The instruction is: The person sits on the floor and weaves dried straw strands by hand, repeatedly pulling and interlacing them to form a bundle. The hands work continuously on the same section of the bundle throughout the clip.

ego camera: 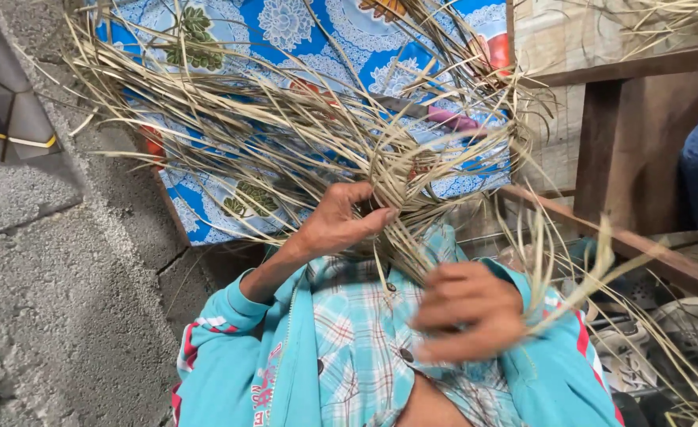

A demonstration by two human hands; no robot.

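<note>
The person works a loose bundle of dried grass strips (396, 170), pale tan and flat like split palm leaf, held up in front of the chest above a worktop covered in a blue flowered cloth (286, 32). The left hand (341, 217) is closed around the point where the strips gather and twist together, fingers curled over the knot and thumb underneath. The right hand (467, 308) is blurred; its fingers look curled around a few trailing strips (554, 277) that run down to the right, but how firmly it grips them cannot be told.

The material looks very light and dry. Each strip seems springy along its length and likely to crease or split if bent sharply, and the free ends fan out in every direction. Single strips would probably slip from a loose pinch, so the gathered knot under the left hand appears the soundest place to hold; the loose ends give little purchase. A wooden frame (626, 134) stands to the right, a rough concrete wall (64, 300) to the left.
</note>
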